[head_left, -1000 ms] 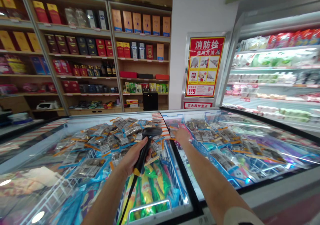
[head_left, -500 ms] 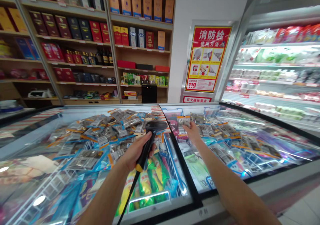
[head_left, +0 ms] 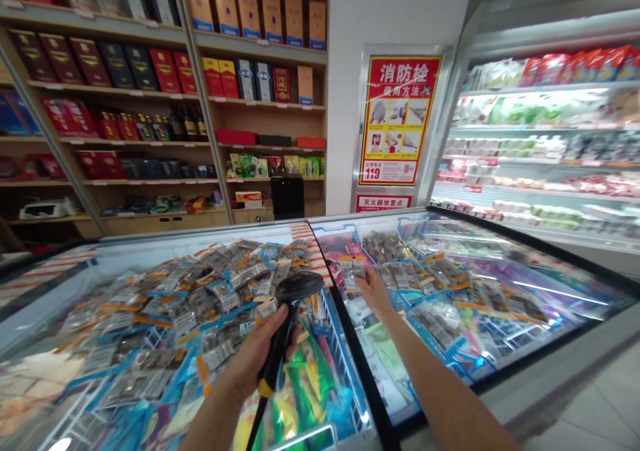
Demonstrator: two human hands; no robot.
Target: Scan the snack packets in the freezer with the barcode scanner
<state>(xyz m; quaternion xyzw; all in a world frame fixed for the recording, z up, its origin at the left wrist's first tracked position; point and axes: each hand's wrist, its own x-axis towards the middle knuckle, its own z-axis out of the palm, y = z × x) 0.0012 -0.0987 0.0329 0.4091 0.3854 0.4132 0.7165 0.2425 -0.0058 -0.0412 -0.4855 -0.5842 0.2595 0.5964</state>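
Note:
My left hand [head_left: 267, 341] is wrapped round the black handle of a barcode scanner [head_left: 299, 285], whose head tilts up toward the right and whose cord runs down toward me. My right hand [head_left: 371, 285] pinches a small clear packet [head_left: 351, 266] with an orange strip along its top, held over the right half of the freezer glass. Many similar packets [head_left: 240, 264] lie heaped on the left glass. More packets [head_left: 443, 271] are spread over the right glass.
A chest freezer's black centre frame [head_left: 350, 324] runs between my arms. Yellow and green bags [head_left: 300, 384] sit in a wire basket under the glass. Behind stand shelves of boxes [head_left: 250, 81], a red fire-hydrant sign [head_left: 400, 121] and a lit refrigerated display [head_left: 540, 131].
The view has shifted, so the shelves sit further left and slightly lower. My right hand with the packet has moved left and down in view; the scanner is also lower and further left.

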